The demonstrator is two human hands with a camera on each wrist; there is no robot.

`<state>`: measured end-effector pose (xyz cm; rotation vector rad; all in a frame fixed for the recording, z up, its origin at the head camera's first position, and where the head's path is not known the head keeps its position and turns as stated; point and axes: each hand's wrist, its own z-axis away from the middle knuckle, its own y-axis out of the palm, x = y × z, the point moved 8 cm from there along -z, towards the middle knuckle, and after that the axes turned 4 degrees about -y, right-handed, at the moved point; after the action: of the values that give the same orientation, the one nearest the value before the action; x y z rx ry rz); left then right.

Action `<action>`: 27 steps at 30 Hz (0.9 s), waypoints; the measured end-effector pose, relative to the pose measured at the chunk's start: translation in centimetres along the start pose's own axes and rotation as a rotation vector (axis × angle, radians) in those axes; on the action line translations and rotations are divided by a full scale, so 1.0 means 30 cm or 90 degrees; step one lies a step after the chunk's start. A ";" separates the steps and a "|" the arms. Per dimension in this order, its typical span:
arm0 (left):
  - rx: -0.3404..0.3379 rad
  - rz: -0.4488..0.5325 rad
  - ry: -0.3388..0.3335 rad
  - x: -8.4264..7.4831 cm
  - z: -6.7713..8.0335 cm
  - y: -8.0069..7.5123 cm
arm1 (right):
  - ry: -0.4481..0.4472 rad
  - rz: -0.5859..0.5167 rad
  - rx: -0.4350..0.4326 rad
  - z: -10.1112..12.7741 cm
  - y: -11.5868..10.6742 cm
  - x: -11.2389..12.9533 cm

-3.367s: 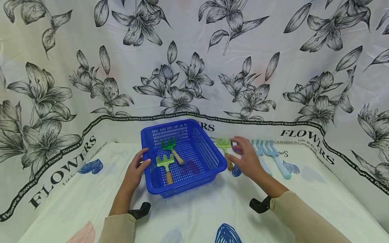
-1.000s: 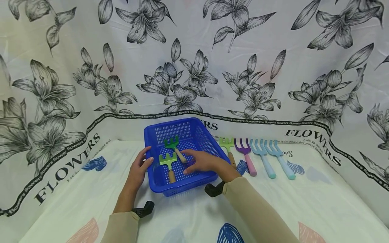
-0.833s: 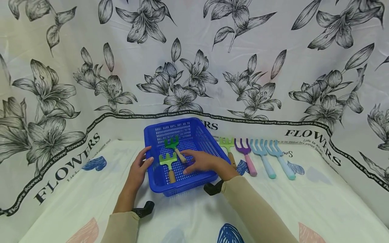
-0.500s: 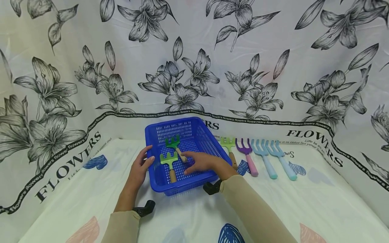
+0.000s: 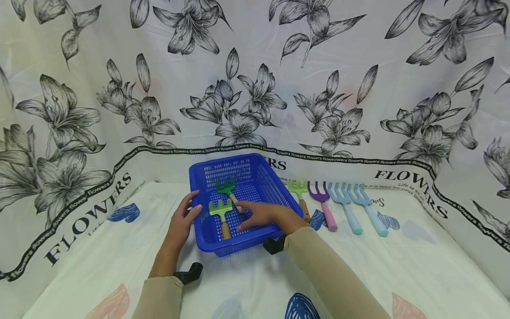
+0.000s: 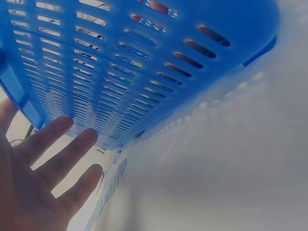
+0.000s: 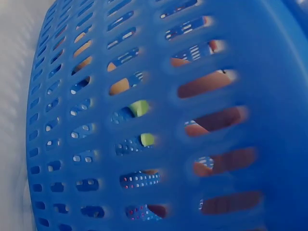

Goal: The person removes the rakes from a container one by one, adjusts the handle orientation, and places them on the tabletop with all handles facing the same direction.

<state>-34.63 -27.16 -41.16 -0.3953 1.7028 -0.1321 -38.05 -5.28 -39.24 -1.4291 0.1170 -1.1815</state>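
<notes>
A blue slotted basket (image 5: 223, 160) stands mid-table with two toy rakes in it, a light green rake (image 5: 220, 208) and a dark green rake (image 5: 226, 188), both wooden-handled. My left hand (image 5: 181, 221) rests against the basket's left wall with straight fingers, thumb at the rim. The left wrist view shows that left hand (image 6: 43, 173) spread beside the basket wall (image 6: 144, 72). My right hand (image 5: 260, 215) lies inside the basket, fingers stretched flat toward the dark green rake's handle and holding nothing. Through the slots of the basket (image 7: 269, 57) in the right wrist view, the fingers (image 7: 211, 120) show dimly.
To the right of the basket, in a row on the cloth, lie a green fork (image 5: 298, 189), a purple fork (image 5: 320, 195) with a pink handle and two light blue forks (image 5: 342, 199). Flower-printed cloth covers the table and rises behind as a backdrop.
My right hand left the forks on the right and went into the basket; over the last second it crept slightly left toward the dark green rake's handle. The left hand stayed put.
</notes>
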 end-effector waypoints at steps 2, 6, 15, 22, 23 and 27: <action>-0.003 -0.001 -0.003 0.002 0.000 -0.003 | 0.013 0.001 0.013 -0.002 0.006 -0.002; -0.005 0.000 -0.001 0.001 0.002 -0.006 | 0.031 0.009 0.033 -0.005 0.017 -0.011; -0.004 0.004 0.007 -0.003 0.002 0.001 | 0.011 0.014 0.032 -0.017 0.020 0.010; -0.010 0.009 0.015 -0.001 0.005 -0.007 | 0.017 0.025 0.041 -0.030 0.023 0.022; -0.008 0.008 0.016 -0.001 0.004 -0.006 | 0.021 0.026 0.041 -0.030 0.024 0.021; -0.001 0.007 0.016 0.001 0.002 -0.004 | 0.026 0.025 0.044 -0.028 0.030 0.021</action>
<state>-34.56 -27.29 -41.16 -0.3874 1.7291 -0.1277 -37.83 -6.54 -39.79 -1.3369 0.1310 -1.1723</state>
